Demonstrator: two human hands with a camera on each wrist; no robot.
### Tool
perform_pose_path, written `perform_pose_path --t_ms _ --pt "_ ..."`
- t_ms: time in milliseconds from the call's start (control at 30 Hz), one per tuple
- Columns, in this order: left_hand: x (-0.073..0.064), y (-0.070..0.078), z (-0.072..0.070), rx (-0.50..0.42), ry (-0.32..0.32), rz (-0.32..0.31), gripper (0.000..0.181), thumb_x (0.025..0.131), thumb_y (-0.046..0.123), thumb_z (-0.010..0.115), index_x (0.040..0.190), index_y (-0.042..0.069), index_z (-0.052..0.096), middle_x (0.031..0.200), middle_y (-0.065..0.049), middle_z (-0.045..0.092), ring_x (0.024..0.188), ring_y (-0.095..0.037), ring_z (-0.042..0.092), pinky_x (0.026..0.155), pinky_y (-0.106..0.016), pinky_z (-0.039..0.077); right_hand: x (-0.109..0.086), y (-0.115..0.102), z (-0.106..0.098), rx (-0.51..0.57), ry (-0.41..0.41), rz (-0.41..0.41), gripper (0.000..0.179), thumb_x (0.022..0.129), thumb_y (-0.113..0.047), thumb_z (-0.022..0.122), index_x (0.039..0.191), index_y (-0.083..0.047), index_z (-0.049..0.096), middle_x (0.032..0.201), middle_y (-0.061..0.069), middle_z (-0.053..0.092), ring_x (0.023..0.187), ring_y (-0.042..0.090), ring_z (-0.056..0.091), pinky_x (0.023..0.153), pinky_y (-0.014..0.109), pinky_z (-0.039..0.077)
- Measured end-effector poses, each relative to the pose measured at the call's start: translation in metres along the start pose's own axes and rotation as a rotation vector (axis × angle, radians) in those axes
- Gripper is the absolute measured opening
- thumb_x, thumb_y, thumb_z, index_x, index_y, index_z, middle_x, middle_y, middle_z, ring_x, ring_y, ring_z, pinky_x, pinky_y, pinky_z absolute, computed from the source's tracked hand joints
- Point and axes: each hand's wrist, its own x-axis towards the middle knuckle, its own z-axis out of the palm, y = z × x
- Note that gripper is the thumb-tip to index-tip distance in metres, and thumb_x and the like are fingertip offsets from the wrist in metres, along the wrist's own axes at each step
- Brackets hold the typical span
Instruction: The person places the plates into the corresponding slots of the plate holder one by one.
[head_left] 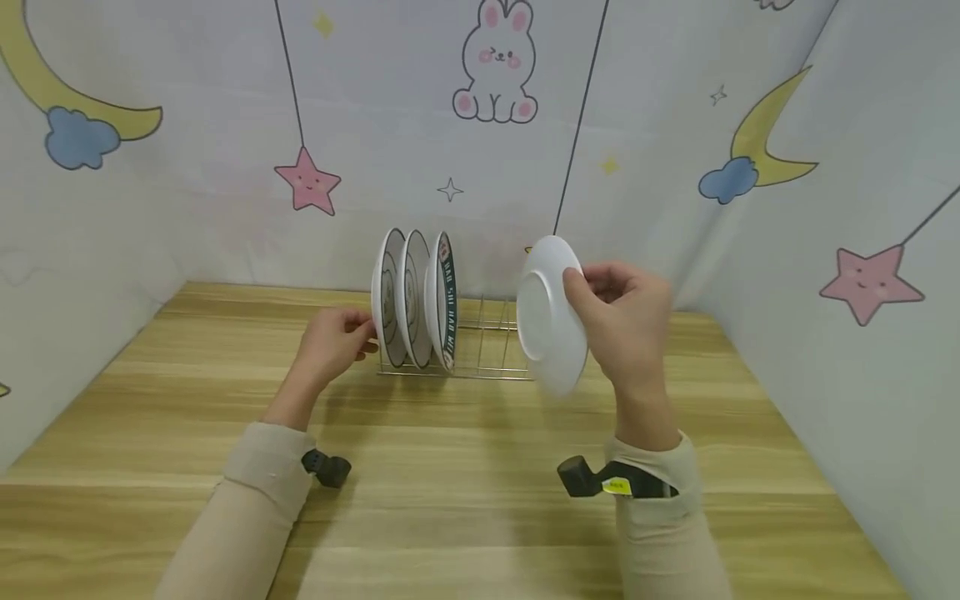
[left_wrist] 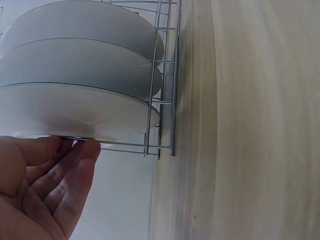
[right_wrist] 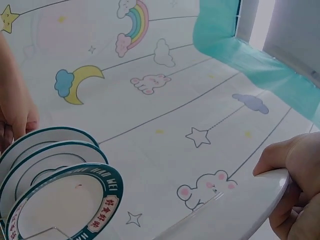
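Observation:
Three white plates with dark green rims stand on edge side by side in the left part of a wire dish rack point(head_left: 495, 377); the rightmost plate point(head_left: 447, 302) has lettering on its rim. My left hand point(head_left: 335, 343) is at the rack's left end, thumb and fingertips pinching its end wire beside the outermost plate point(left_wrist: 75, 112). To the right, my right hand point(head_left: 626, 321) grips another plate point(head_left: 551, 321) by its rim between thumb and fingers. That plate is raised and tilted, its white underside and foot ring facing left in the head view, overlapping the rack's right end.
The rack stands on a wood-grain table point(head_left: 450, 500) near the back. Behind and beside it hangs a white cloth point(head_left: 390, 108) printed with moons, stars and a rabbit. Bare rack slots show between the standing plates and the raised plate.

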Motion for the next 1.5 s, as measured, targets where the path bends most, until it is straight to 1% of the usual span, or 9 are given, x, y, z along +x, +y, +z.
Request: perform_pose_path --t_ms 200,367,600,833,1000,1167,1300,1500 --pt "0.001 0.000 0.002 0.003 0.004 0.006 0.028 0.103 0.013 0.052 0.115 -0.008 0.067 0.106 -0.024 0.069 0.085 -0.029 0.071 0.068 -0.030 0.059 0.003 0.001 0.015 0.059 0.014 -0.008 0.017 0.084 -0.011 0.076 0.080 0.005 0.072 0.067 0.010 0.065 0.055 0.017 0.059 0.050 0.022 0.052" --pt "0.001 -0.001 0.002 0.002 0.004 0.004 0.028 0.103 0.014 0.053 0.114 -0.007 0.067 0.106 -0.023 0.069 0.084 -0.029 0.072 0.067 -0.030 0.059 0.003 0.002 0.025 0.085 0.024 -0.013 0.016 0.084 -0.010 0.075 0.079 0.005 0.072 0.066 0.009 0.064 0.054 0.016 0.057 0.049 0.021 0.050" --pt "0.000 -0.002 0.002 0.010 0.009 0.007 0.028 0.103 0.015 0.053 0.113 -0.005 0.068 0.104 -0.021 0.070 0.083 -0.027 0.071 0.067 -0.031 0.059 0.002 0.005 0.037 0.093 0.042 -0.057 0.012 0.083 -0.008 0.074 0.079 0.003 0.073 0.064 0.008 0.063 0.052 0.016 0.055 0.047 0.020 0.047" --pt "0.000 -0.002 0.002 -0.004 0.006 0.007 0.029 0.103 0.016 0.053 0.114 -0.007 0.067 0.105 -0.022 0.069 0.084 -0.028 0.071 0.069 -0.031 0.059 -0.002 0.008 0.046 0.111 0.068 -0.068 0.012 0.083 -0.008 0.074 0.078 0.002 0.073 0.061 0.006 0.060 0.051 0.014 0.052 0.045 0.019 0.044" --pt "0.000 -0.002 0.002 -0.005 0.006 0.010 0.028 0.103 0.016 0.053 0.113 -0.006 0.068 0.104 -0.022 0.070 0.084 -0.028 0.071 0.067 -0.029 0.059 -0.005 0.009 0.053 0.145 0.083 -0.106 0.013 0.084 -0.009 0.074 0.078 0.003 0.073 0.062 0.006 0.060 0.051 0.014 0.052 0.045 0.019 0.045" --pt "0.001 -0.002 0.002 -0.006 0.009 0.010 0.027 0.102 0.014 0.053 0.111 -0.007 0.068 0.104 -0.022 0.070 0.082 -0.027 0.071 0.066 -0.029 0.059 -0.008 0.014 0.063 0.175 0.075 -0.159 0.014 0.085 -0.009 0.073 0.079 0.004 0.072 0.063 0.009 0.061 0.051 0.015 0.052 0.045 0.019 0.046" --pt "0.001 -0.001 0.002 -0.010 0.009 0.004 0.028 0.102 0.014 0.053 0.112 -0.007 0.068 0.104 -0.023 0.070 0.083 -0.028 0.071 0.068 -0.031 0.059 -0.011 0.018 0.070 0.172 0.062 -0.173 0.016 0.086 -0.010 0.072 0.081 0.005 0.072 0.064 0.010 0.061 0.052 0.015 0.053 0.046 0.019 0.046" --pt "0.001 -0.002 0.002 -0.012 0.008 -0.006 0.028 0.102 0.016 0.054 0.113 -0.006 0.068 0.106 -0.023 0.069 0.084 -0.027 0.071 0.069 -0.032 0.059 -0.013 0.023 0.076 0.119 0.050 -0.192 0.014 0.086 -0.008 0.072 0.083 0.005 0.072 0.065 0.010 0.062 0.054 0.015 0.053 0.047 0.019 0.048"
